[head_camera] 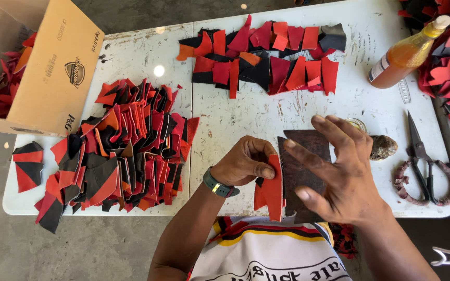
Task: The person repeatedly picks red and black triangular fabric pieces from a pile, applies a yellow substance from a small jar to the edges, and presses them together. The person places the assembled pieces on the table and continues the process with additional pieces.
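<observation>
My left hand point(247, 162) pinches a red leather piece point(272, 190) by its upper edge, holding it upright at the front of the white table point(246, 119). My right hand point(337, 174) hovers beside it with fingers spread, over a dark brown rectangular slab point(300, 151); whether it touches the slab is unclear. A green watch sits on my left wrist.
A big heap of red and black leather pieces point(123, 151) lies at left, another spread point(266, 57) at the back. A cardboard box point(48, 67) stands far left. At right are an orange liquid bottle point(407, 52), scissors point(425, 166), a small jar and a dark lump point(383, 147).
</observation>
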Motion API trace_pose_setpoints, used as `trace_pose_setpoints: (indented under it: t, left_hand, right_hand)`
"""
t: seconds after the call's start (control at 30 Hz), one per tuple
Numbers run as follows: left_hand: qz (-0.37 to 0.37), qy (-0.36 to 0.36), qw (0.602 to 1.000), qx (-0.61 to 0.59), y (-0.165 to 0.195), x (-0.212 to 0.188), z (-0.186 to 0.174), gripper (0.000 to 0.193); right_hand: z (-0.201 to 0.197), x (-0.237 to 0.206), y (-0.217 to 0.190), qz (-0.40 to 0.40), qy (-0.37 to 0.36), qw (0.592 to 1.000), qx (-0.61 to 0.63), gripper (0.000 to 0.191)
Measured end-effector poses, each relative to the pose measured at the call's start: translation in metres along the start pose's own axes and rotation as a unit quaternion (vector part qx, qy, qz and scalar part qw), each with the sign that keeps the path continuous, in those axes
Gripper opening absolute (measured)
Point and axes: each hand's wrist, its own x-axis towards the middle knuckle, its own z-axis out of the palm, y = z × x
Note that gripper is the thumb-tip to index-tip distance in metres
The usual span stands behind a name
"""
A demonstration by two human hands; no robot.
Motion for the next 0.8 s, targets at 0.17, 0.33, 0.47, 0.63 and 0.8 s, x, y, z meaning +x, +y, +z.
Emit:
trace_pose_setpoints:
  t: [0.17, 0.33, 0.47, 0.63, 0.8]
  left_hand:
    - [-0.002, 0.005, 1.0, -0.012, -0.003, 0.001, -0.004, 0.022]
    - [-0.011, 0.018, 1.0, -0.017, -0.004, 0.001, -0.005, 0.023]
    - [-0.005, 0.014, 1.0, -0.001, -0.001, 0.001, -0.005, 0.022]
    - [-0.02, 0.025, 0.998, 0.056, -0.001, -0.003, -0.005, 0.025]
    - [0.01, 0.043, 0.994, 0.096, 0.001, -0.017, -0.012, 0.025]
  right_hand:
    - [0.001, -0.007, 0.0, -0.014, 0.01, 0.992, 0.129, 0.05]
    - [0.0, -0.01, -0.004, -0.05, 0.006, 0.999, 0.011, 0.053]
    - [-0.005, -0.005, -0.008, -0.052, 0.014, 0.996, 0.075, 0.051]
    - [-0.004, 0.001, 0.0, 0.025, -0.018, 0.998, -0.046, 0.054]
    - [-0.026, -0.017, 0.06, 0.201, -0.076, 0.954, -0.211, 0.047]
